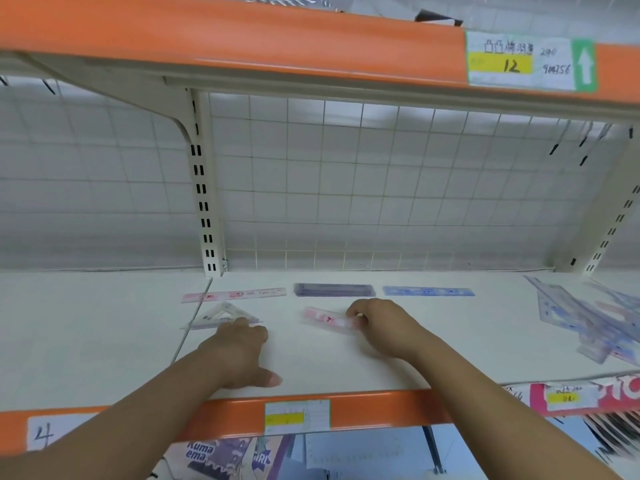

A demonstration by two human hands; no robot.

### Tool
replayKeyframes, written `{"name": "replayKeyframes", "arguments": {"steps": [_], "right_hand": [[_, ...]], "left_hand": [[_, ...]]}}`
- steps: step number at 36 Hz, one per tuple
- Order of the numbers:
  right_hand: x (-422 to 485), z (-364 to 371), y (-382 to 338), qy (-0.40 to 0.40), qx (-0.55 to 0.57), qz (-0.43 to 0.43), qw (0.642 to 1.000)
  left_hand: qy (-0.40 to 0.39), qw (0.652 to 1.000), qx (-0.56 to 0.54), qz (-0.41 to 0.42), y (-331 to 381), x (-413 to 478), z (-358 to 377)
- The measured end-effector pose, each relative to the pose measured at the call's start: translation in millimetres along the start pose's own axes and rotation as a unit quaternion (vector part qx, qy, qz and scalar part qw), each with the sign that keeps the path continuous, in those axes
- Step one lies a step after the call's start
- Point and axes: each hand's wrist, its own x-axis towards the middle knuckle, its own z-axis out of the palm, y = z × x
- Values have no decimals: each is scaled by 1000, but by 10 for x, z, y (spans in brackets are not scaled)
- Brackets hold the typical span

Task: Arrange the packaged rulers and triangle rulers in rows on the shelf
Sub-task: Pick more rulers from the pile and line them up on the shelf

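Note:
On the white shelf [104,323], a back row holds a pink ruler [235,294], a purple stack of rulers [334,290] and a blue ruler [428,291]. In front lies a clear triangle ruler [221,315]; my left hand [239,351] rests flat beside it, fingertips touching its right corner, thumb spread out. My right hand [381,323] grips the right end of a short pink packaged ruler [325,318], which lies slightly tilted on the shelf.
A loose heap of packaged rulers and triangle rulers [581,320] lies at the shelf's right end. A wire grid backs the shelf. The orange upper shelf edge [242,39] hangs overhead, and an orange front lip [381,410] with price tags runs below my wrists.

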Motion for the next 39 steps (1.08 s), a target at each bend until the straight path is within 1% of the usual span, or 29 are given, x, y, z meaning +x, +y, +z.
{"name": "replayKeyframes", "arguments": {"steps": [2,7,12,19,28,39], "right_hand": [[68,13,-62,4,9,-12,1000],[241,60,-258,-27,44,-43,998],[402,115,-510,-45,31,-95,994],[720,181,-887,-31,18,-106,994],[1228,317,-1203,-1,36,-120,992],[1547,514,-1391,-31,30,-149,988]], "left_hand": [[1,1000,-8,-5,-38,-21,-2],[6,1000,-9,-24,-175,-90,-6],[14,999,-22,-43,-305,-179,4],[25,997,-37,-65,-419,-264,-1],[16,993,-37,-108,-502,-306,2],[20,991,-46,-123,-485,-305,-3]]}}
